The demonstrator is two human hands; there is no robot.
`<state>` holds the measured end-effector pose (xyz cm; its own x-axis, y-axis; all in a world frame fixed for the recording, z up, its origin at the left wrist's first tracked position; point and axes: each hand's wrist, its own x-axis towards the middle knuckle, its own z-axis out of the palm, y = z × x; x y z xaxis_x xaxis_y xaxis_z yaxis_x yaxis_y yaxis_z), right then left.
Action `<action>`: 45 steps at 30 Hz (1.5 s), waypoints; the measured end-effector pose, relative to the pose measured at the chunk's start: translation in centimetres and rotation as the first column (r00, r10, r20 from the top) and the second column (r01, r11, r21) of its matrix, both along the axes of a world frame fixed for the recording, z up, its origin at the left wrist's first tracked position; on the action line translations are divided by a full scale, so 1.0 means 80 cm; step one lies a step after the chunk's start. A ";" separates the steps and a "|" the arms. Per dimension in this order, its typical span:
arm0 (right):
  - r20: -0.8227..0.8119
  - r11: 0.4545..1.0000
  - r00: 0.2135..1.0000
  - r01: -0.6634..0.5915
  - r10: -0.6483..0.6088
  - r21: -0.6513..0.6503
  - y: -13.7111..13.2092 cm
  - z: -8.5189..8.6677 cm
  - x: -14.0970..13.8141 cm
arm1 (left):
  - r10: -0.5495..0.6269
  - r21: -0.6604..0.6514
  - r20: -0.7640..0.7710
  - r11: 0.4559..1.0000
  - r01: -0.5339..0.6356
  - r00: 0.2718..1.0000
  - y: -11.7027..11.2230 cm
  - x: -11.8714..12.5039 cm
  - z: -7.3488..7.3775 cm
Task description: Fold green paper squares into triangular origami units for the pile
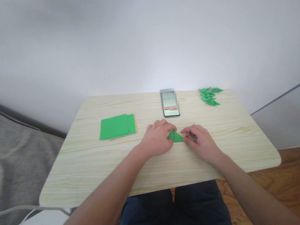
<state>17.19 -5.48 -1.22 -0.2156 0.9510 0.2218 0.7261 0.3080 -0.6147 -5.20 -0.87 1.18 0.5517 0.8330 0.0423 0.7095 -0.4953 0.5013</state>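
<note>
A small piece of green paper, folded into a triangle with a crease down its middle, lies on the table between my hands. My left hand grips its left side, with the thumb at the lower edge and the fingertips near the peak. At the right corner, my right hand holds the paper between thumb and fingertip, the other fingers curled. My left fingers cover part of the paper's left side.
A stack of green paper sheets lies to the left. Beyond my hands is a phone with its screen lit. Several folded green paper pieces sit at the back right of the wooden table, near the white wall.
</note>
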 end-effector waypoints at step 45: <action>0.263 0.927 0.960 -0.180 0.093 0.329 -0.006 0.009 -0.019 | -0.076 0.269 0.186 0.963 0.023 0.980 -0.022 -0.016 -0.001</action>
<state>15.69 -5.92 -0.52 -0.4251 0.7810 0.4576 0.7731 0.5762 -0.2652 -6.49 -2.61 1.10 0.5515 0.7492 0.3669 0.5831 -0.6607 0.4728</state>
